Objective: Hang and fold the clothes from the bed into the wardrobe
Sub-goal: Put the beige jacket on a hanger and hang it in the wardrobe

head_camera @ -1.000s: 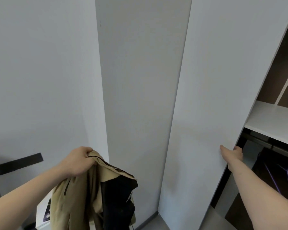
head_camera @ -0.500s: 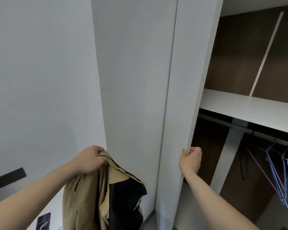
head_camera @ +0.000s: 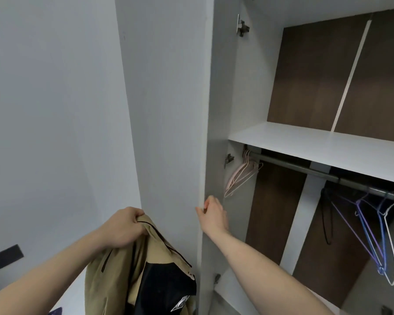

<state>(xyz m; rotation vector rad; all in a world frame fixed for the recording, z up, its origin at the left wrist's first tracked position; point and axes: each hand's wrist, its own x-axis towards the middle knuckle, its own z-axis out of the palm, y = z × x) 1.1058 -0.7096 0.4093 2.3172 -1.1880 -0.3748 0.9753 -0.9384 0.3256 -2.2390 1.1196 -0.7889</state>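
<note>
Left hand point(head_camera: 123, 226) grasps the tan jacket point(head_camera: 132, 276) bunched at the collar, probably soft, floppy and light. Right hand point(head_camera: 213, 214) grips the wardrobe door point(head_camera: 168, 110) edge.

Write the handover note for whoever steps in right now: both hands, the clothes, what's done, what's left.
Left hand grips the beige and black jacket by its top, hanging beside the wardrobe.
Right hand holds the edge of the wardrobe door, swung wide open.
Inside: pink hangers at the rail's left end, blue, purple and white ones to the right, shelf above.
Done: wardrobe open.
Left: put the jacket on a hanger, hang it. Bed not in view.
</note>
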